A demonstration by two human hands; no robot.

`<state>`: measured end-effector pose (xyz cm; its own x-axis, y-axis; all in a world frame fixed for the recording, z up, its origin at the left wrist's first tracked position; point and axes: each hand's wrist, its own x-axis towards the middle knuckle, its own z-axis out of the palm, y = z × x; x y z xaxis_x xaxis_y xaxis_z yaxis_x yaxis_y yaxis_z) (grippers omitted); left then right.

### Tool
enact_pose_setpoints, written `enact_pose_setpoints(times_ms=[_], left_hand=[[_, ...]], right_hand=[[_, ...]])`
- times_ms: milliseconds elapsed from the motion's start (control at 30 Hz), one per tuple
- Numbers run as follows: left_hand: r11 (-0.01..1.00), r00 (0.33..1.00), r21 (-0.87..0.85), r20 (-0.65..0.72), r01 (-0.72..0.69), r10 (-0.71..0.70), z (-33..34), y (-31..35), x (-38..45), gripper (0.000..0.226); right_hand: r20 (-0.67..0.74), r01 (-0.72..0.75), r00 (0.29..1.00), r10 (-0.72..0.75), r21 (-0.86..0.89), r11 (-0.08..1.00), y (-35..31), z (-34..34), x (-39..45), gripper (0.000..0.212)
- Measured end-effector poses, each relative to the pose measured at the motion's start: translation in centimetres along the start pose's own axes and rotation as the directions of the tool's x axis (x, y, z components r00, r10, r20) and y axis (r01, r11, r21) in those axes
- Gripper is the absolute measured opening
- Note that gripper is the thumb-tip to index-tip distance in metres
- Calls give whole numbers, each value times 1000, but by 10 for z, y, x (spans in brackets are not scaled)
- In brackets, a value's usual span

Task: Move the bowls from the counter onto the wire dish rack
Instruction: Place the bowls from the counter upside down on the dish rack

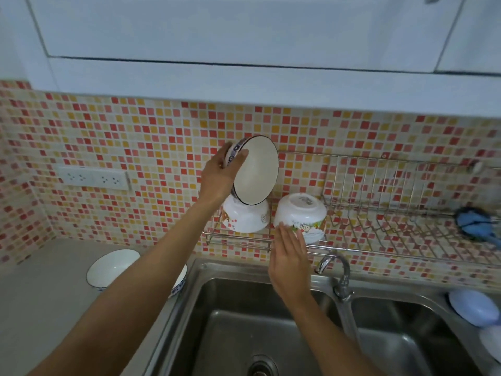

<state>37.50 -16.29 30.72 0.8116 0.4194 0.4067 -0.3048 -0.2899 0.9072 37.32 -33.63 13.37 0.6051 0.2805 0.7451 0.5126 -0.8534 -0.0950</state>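
My left hand (221, 176) grips a white bowl with a blue patterned rim (256, 169), tilted on edge above the left end of the wire dish rack (379, 234). Two white bowls with cartoon prints rest upside down on the rack: one (245, 219) right under the held bowl, the other (301, 215) to its right. My right hand (290, 253), fingers spread, touches the lower front of that right bowl. On the grey counter (40, 294) at the left stand a blue-rimmed bowl (112, 267) and a second one (179, 282) mostly hidden by my left forearm.
A steel double sink (244, 329) with a tap (339, 275) lies below the rack. A blue brush (474, 223) lies on the rack's right end. A pale blue soap-like object (471, 308) sits at the sink's right. A wall socket (93, 179) is on the tiled wall.
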Motion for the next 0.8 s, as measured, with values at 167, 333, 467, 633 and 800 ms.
enact_pose_setpoints(times_ms=[167,333,467,633,800], left_hand=[[878,937,334,54,-342,345,11,-14,7,72],[484,820,689,300,-540,488,16,-43,6,77],[213,729,745,480,-632,488,17,-67,3,67],[125,712,733,583,-669,391,21,-83,-2,66],[186,746,732,588,-656,313,22,-85,-2,69]], right_hand=[[-14,-6,1000,6,23,1000,1,3,-1,43],[-7,-11,1000,12,20,1000,1,4,0,43],[-6,-9,1000,10,25,1000,0,3,-1,43],[-26,-10,1000,11,34,999,0,2,-1,44],[-27,-14,1000,15,37,999,0,3,-2,44]])
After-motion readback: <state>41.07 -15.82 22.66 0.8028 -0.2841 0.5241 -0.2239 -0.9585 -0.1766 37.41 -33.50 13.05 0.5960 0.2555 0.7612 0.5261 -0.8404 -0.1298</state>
